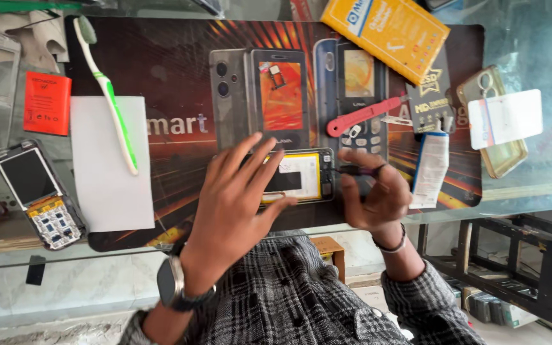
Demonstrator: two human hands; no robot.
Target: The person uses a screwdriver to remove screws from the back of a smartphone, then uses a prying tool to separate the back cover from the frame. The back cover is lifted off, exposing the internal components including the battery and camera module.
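Item 1. Opened mobile phone with yellow-edged battery bay and white label [298, 177]: lies flat on the dark printed work mat [180, 70], near the mat's front edge and the near edge of the glass desk [538, 57]. Long axis runs left to right, parallel to that edge.

Item 2. Left hand [234, 204]: fingers spread apart, laid flat over the left portion of the phone, pressing it down rather than gripping. It is the nearer hand, in direct contact.

Item 3. Right hand [372, 191]: just right of the phone's right end, fingers pinched together on a thin dark tool [356, 170] whose tip points left toward the phone's right edge. The tip itself is too small to make out.

Item 4. Surroundings: green and white toothbrush [113, 96] lying over a white sheet [107, 185] at the mat's left end; red plastic opening tool [364, 116] further back on the mat; stripped keypad phone with bare board [39, 195] at the desk's left edge; orange card box [388, 32] at the back edge.

Hidden: the phone's left part is covered by the left hand; what the tool touches cannot be told.
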